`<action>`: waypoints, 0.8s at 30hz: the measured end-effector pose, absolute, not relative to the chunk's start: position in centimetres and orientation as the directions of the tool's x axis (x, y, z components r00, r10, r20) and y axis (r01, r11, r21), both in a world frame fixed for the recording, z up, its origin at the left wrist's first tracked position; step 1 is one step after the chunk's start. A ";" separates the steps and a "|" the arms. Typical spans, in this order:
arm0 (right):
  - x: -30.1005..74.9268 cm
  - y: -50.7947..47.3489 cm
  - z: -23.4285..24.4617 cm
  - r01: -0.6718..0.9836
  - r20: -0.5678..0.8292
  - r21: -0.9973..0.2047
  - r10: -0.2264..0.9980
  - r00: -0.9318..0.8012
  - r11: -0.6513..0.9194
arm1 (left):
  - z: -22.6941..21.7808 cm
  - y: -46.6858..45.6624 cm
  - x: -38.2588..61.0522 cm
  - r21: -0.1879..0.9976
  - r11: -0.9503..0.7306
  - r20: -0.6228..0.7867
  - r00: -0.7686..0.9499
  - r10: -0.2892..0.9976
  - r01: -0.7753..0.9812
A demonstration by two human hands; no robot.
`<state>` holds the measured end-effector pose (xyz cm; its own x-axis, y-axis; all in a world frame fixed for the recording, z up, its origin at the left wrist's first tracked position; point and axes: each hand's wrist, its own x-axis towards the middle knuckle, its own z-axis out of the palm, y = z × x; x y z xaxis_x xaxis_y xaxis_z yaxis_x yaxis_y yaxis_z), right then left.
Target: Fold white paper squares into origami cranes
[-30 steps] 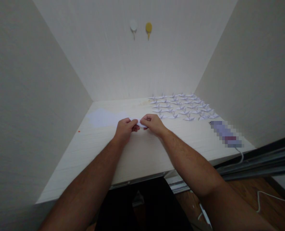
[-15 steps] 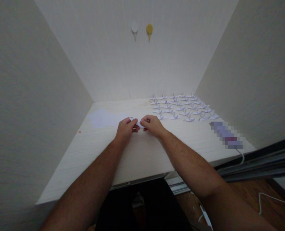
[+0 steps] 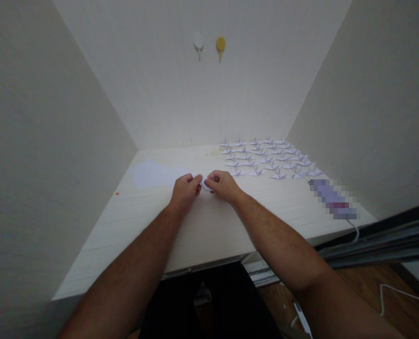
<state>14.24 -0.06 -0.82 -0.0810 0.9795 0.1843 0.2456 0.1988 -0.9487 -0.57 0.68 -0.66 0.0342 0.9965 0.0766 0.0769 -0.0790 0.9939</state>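
Observation:
A small folded piece of white paper (image 3: 205,184) is pinched between my two hands, just above the white table (image 3: 209,226). My left hand (image 3: 185,190) grips its left end, with the thumb on top. On the other end, my right hand (image 3: 222,185) holds the paper between thumb and fingers. Fingers cover most of the paper, so its exact fold cannot be made out. Beyond my right hand, several rows of white folded paper cranes (image 3: 262,159) stand on the table. Flat white paper sheets (image 3: 149,174) lie beyond my left hand.
At the table's right edge lies a blurred-out object (image 3: 332,198) with a white cable (image 3: 357,230). A small orange speck (image 3: 117,193) is near the left edge. Walls enclose three sides; a white hook (image 3: 198,42) and a yellow hook (image 3: 220,44) hang on the back one.
My fingers have shifted slightly on the folded paper, and less of it shows between them. Both hands stay in nearly the same place. The cranes and sheets have not moved.

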 end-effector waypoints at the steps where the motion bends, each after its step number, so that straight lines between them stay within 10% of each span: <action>1: 14.2 0.0 -0.9 0.254 0.191 -0.945 0.978 -0.081 0.205 | -0.7 0.7 -0.6 0.992 -0.085 0.082 0.032 0.996 0.092; 24: 14.4 -0.3 -0.3 0.340 0.271 -0.900 0.961 -0.050 0.272 | -0.4 0.6 -0.5 0.987 -0.143 0.144 -0.014 0.989 0.080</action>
<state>14.39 -0.29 -0.29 -0.0505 0.9613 0.2709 0.3404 0.2716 -0.9002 -0.53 0.58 -0.44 -0.0137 0.9894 0.1443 0.0802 -0.1427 0.9865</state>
